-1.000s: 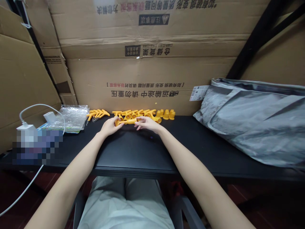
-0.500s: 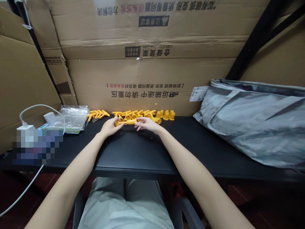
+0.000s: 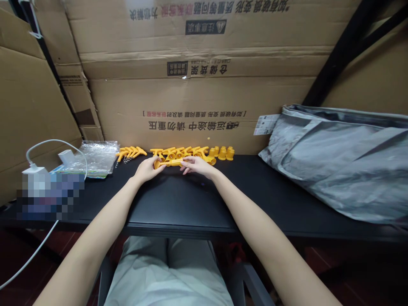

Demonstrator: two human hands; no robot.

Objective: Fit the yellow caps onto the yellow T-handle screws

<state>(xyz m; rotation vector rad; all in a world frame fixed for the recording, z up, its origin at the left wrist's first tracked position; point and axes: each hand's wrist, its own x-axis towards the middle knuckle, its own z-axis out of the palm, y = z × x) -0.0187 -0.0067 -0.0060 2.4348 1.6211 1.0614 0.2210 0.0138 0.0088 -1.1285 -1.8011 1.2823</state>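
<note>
Between my two hands lies a long yellow plastic piece [image 3: 175, 162], held level just over the table, with a ribbed middle. My left hand [image 3: 147, 169] is closed around its wider left end, thumb toward me. On the opposite end, the fingers of my right hand [image 3: 196, 165] pinch the ribbed part; that tip is hidden by the fingers. Right behind my hands stands a row of yellow T-handled pieces with flared cups [image 3: 172, 155]. Left of the row are several yellow T-handles with metal spirals [image 3: 130, 152]. Small yellow stepped caps [image 3: 222, 153] stand to the right.
The black table [image 3: 178, 204] meets a cardboard wall [image 3: 191, 97] at the back. A grey bag [image 3: 334, 165] fills the right side. At left lie clear plastic packaging [image 3: 100, 155] and a white charger [image 3: 35, 178] with a cable, beside a blurred-out item.
The yellow piece has turned slightly between my hands, so its ribbed side shows more. My right fingers have shifted a little; my left hand stays in place.
</note>
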